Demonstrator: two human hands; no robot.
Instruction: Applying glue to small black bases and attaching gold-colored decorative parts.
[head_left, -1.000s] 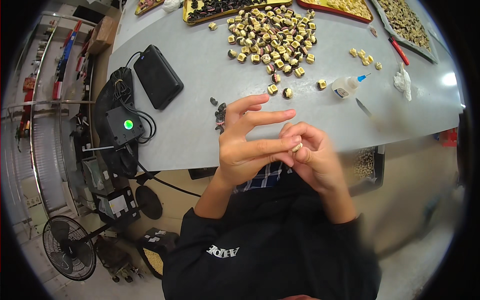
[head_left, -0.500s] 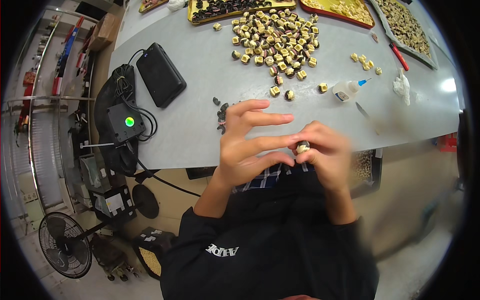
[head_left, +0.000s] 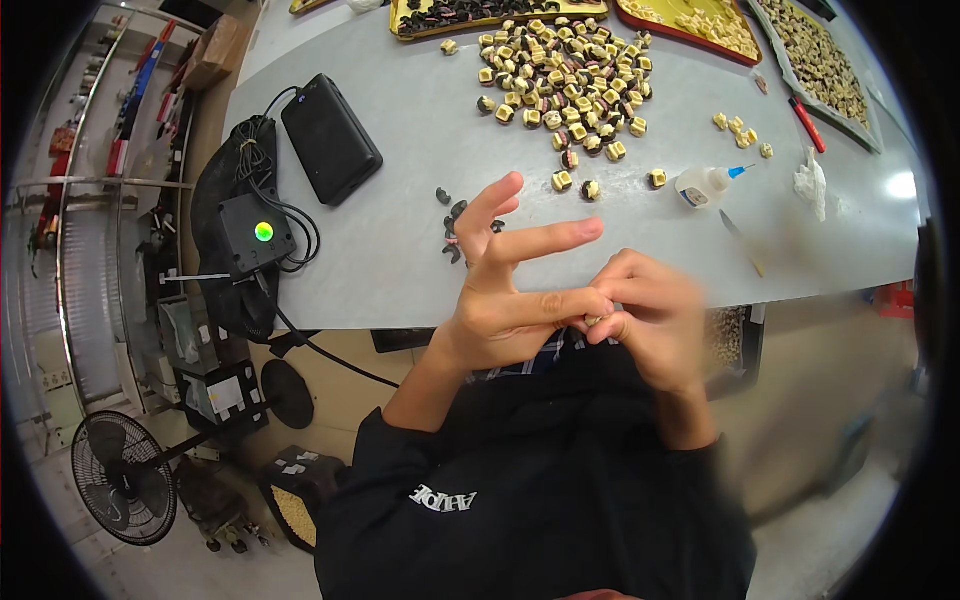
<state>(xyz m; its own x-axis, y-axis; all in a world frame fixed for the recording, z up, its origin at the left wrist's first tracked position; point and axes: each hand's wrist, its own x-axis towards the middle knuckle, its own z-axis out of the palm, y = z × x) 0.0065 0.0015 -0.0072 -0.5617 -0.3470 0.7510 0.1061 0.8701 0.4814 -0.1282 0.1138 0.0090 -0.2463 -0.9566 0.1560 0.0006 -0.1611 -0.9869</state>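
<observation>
A small cream piece (head_left: pixel 594 321) sits pinched between the thumb and fingers of a worker's right hand (head_left: pixel 650 318), just off the near edge of a grey bench (head_left: pixel 380 270). The left hand's (head_left: pixel 510 305) forefinger reaches across to meet the right fingertips, its other fingers spread; whether its thumb touches the piece cannot be told. Dark bits (head_left: pixel 452 253) lie on the bench just beyond the left hand. Farther in from the near edge are a knife (head_left: pixel 732 226) and a blue-tipped bottle (head_left: pixel 700 187), with a pile of cream-and-dark pieces (head_left: pixel 575 85) beyond. Toward the bench's far side stand a yellow tray (head_left: pixel 520 22) and a red-rimmed tray (head_left: pixel 700 45); a black case (head_left: pixel 331 140) lies near its left edge.
</observation>
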